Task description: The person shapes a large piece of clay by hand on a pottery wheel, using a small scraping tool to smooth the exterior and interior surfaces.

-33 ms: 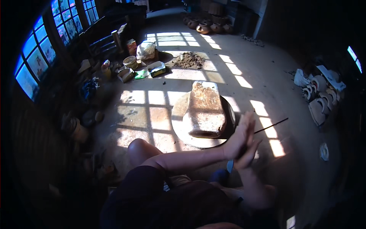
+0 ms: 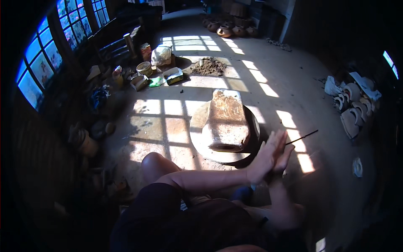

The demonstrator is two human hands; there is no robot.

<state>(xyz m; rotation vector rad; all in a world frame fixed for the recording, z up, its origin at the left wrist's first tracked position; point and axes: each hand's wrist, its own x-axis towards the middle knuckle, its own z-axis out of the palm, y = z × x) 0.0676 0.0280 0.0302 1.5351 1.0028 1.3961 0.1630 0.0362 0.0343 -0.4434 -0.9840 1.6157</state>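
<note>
Right hand [image 2: 284,160] is partly hidden by left hand [image 2: 263,163], stick [image 2: 304,136] has inner end covered off near-right edge of disc [image 2: 199,133], and clutter [image 2: 88,145] along floor's left edge [image 2: 134,113] is too dark.

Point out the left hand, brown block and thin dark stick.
Left hand [image 2: 265,158]: head view, middle of the hand.
Brown block [image 2: 228,119]: head view, its upper surface.
Thin dark stick [image 2: 304,137]: head view, its visible middle.

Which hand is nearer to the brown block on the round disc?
Left. The left hand is at the lower right of the brown block; the right hand is farther to the right.
</note>
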